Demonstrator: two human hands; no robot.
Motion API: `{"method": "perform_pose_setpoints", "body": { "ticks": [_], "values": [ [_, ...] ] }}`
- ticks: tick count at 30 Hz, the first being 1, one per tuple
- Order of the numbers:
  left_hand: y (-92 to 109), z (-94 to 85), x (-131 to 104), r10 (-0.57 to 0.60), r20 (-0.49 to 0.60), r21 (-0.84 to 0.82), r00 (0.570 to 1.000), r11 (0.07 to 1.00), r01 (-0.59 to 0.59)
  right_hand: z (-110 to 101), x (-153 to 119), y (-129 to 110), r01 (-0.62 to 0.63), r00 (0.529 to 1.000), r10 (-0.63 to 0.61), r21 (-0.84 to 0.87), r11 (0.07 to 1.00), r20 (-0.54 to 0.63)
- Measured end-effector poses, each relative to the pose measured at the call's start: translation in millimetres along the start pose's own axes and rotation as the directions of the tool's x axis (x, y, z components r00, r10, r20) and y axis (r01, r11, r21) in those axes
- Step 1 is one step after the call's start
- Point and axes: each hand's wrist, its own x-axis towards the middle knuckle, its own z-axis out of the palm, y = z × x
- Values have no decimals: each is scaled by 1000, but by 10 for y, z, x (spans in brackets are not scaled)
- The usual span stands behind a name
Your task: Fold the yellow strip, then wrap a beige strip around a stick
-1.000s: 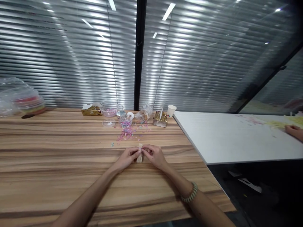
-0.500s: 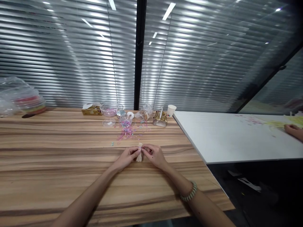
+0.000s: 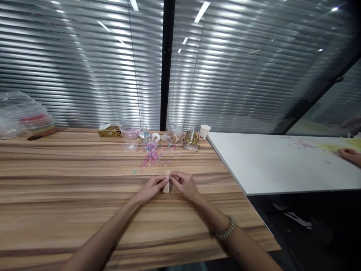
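A small pale bundle (image 3: 166, 187) with a flared lower end stands out between my fingertips, over the wood-grain table (image 3: 84, 210). My left hand (image 3: 154, 186) pinches it from the left side. From the right, my right hand (image 3: 182, 183) has its thumb and forefinger closed at the upper part of the bundle, where a thin pinkish band seems to run. Just beyond my hands lies a scattered heap of pink and purple small pieces (image 3: 151, 157), spilling from a clear container (image 3: 150, 146).
Along the back stand a gold box (image 3: 110, 131), a clear tub (image 3: 131, 131), a plastic bag (image 3: 173, 132), a gold tissue pack (image 3: 191, 141) and a paper cup (image 3: 204, 131). Bagged discs (image 3: 36, 122) sit far left. Another person's hand (image 3: 349, 153) rests over the white table (image 3: 270, 165).
The whole view has shifted very slightly. My two hands stay closed at the pale bundle, with hardly any visible movement.
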Motion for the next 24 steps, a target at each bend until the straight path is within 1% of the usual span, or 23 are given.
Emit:
{"method": "perform_pose_setpoints", "body": {
  "ticks": [9, 13, 17, 21, 24],
  "values": [
    [-45, 4, 11, -5, -1, -64, 1000, 998, 5, 5, -12, 0, -42, 999, 42, 5, 999, 9],
    [-50, 6, 7, -7, 18, -82, 1000, 997, 9, 4, -11, 1, -42, 999, 42, 13, 999, 19],
    [-25, 7, 1, -6, 42, -120, 999, 993, 11, 9, -8, -8, -38, 999, 38, 8, 999, 28],
    [23, 14, -5, -16, 56, -167, 998, 986, 25, 20, -12, -11, -19, 1000, 19, 2, 1000, 13],
    [50, 20, -10, -25, 57, -148, 998, 988, 33, 28, -18, -10, -8, 1000, 8, 5, 1000, -16]
  ]
}}
